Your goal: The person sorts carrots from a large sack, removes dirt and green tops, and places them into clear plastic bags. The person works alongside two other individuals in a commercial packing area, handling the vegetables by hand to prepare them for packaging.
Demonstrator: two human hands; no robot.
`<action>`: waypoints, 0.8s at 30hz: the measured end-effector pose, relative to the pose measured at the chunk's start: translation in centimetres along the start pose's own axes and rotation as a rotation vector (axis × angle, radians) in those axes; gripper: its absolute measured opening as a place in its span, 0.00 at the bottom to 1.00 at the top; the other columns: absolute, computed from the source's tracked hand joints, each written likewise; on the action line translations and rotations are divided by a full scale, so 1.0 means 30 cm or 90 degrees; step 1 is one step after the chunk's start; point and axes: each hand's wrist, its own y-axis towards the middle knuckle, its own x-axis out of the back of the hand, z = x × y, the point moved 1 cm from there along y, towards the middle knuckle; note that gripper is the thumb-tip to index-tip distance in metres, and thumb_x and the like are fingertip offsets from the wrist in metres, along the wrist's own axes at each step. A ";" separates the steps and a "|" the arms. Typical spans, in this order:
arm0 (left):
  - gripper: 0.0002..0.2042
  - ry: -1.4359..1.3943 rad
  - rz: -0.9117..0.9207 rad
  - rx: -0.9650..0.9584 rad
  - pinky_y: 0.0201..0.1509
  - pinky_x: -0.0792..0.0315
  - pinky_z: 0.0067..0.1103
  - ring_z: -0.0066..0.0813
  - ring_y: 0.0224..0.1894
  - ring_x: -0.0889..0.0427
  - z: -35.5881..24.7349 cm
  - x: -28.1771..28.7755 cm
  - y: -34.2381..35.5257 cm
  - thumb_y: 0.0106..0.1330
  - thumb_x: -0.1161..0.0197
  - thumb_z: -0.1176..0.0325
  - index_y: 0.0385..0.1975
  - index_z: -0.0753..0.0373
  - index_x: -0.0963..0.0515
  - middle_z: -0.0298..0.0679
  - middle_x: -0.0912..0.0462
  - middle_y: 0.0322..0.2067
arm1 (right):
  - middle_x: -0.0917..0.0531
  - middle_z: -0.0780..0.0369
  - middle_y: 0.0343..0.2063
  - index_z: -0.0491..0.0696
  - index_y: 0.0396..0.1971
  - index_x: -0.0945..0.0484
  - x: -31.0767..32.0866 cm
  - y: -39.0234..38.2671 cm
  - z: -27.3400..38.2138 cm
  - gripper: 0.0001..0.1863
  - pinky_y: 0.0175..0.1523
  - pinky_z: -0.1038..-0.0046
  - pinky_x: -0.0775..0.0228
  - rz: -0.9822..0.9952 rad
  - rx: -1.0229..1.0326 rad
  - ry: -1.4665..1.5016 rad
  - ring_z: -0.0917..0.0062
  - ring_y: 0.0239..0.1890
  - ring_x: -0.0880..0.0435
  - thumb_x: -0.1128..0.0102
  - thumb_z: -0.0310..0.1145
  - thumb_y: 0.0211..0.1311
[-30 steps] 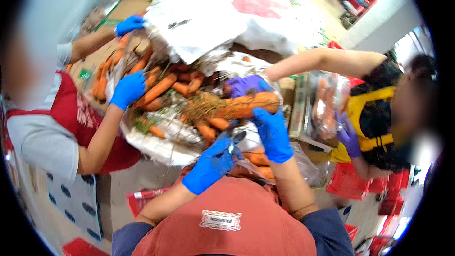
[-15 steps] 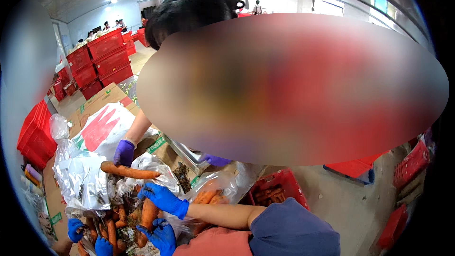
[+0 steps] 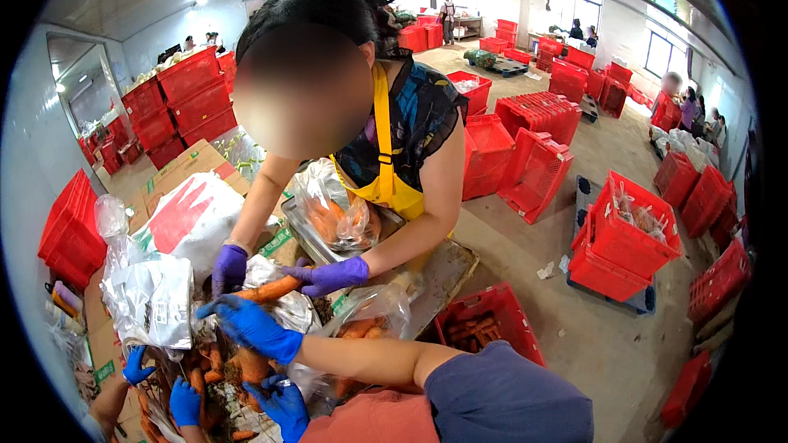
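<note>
My blue-gloved right hand (image 3: 254,330), slightly blurred, has its fingers stretched out just below a long carrot (image 3: 269,288). A co-worker in a yellow apron (image 3: 386,189) has purple-gloved hands (image 3: 332,277) at that carrot. My left hand (image 3: 281,406) is low, fingers apart, over loose carrots with dry tops (image 3: 250,369). A clear bag of carrots (image 3: 361,330) lies beside my right forearm. At the lower left are another person's blue-gloved hands (image 3: 185,400). A silver bag (image 3: 148,299) lies left of the carrot.
A red crate of carrots (image 3: 525,344) stands at the table's right. Stacked red crates (image 3: 624,238) sit on pallets across the floor, with more at the left (image 3: 66,230). A white sack (image 3: 185,221) and a metal tray (image 3: 300,230) holding bagged carrots are on the table. Several people work farther back.
The view has swung up to show the room. The co-worker now has both purple hands at the carrot, and my right hand has moved left toward it, away from the pile.
</note>
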 end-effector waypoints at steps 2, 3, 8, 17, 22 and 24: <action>0.15 0.011 0.001 0.033 0.31 0.33 0.14 0.20 0.28 0.28 -0.011 -0.025 -0.015 0.60 0.40 0.56 0.38 0.61 0.27 0.34 0.26 0.28 | 0.29 0.70 0.18 0.44 0.42 0.26 -0.119 0.069 -0.001 0.12 0.22 0.86 0.44 0.061 0.069 -0.050 0.90 0.19 0.37 0.55 0.32 0.65; 0.15 0.016 0.003 0.047 0.31 0.32 0.15 0.21 0.28 0.28 -0.014 -0.040 -0.023 0.60 0.40 0.57 0.38 0.60 0.27 0.34 0.26 0.30 | 0.27 0.69 0.20 0.43 0.40 0.26 -0.185 0.110 -0.010 0.11 0.24 0.85 0.40 0.081 0.137 -0.086 0.89 0.20 0.33 0.54 0.32 0.64; 0.14 0.055 0.022 0.097 0.33 0.31 0.17 0.24 0.31 0.27 -0.012 -0.082 -0.073 0.62 0.42 0.57 0.41 0.60 0.27 0.35 0.26 0.35 | 0.20 0.53 0.37 0.46 0.46 0.26 -0.405 0.240 -0.161 0.17 0.48 0.64 0.31 0.396 0.181 -0.511 0.69 0.39 0.21 0.50 0.32 0.56; 0.14 0.063 0.126 0.239 0.37 0.29 0.20 0.29 0.37 0.25 -0.043 -0.151 -0.140 0.64 0.45 0.58 0.45 0.58 0.28 0.37 0.25 0.44 | 0.20 0.51 0.31 0.45 0.41 0.25 -0.030 -0.092 0.036 0.26 0.37 0.59 0.29 0.468 -0.092 -1.004 0.57 0.35 0.20 0.38 0.47 0.45; 0.17 0.104 0.102 0.348 0.43 0.27 0.27 0.34 0.42 0.24 -0.014 -0.186 -0.164 0.66 0.49 0.61 0.54 0.56 0.36 0.42 0.30 0.51 | 0.23 0.54 0.41 0.48 0.48 0.27 0.175 -0.246 0.245 0.35 0.53 0.67 0.35 0.297 -0.223 -0.628 0.65 0.47 0.25 0.28 0.45 0.35; 0.24 0.227 0.199 0.285 0.43 0.28 0.29 0.39 0.40 0.24 -0.010 -0.206 -0.184 0.67 0.51 0.57 0.60 0.58 0.44 0.49 0.38 0.56 | 0.25 0.55 0.45 0.47 0.48 0.26 0.232 -0.281 0.311 0.32 0.53 0.69 0.35 0.207 -0.255 -0.640 0.67 0.46 0.25 0.30 0.45 0.41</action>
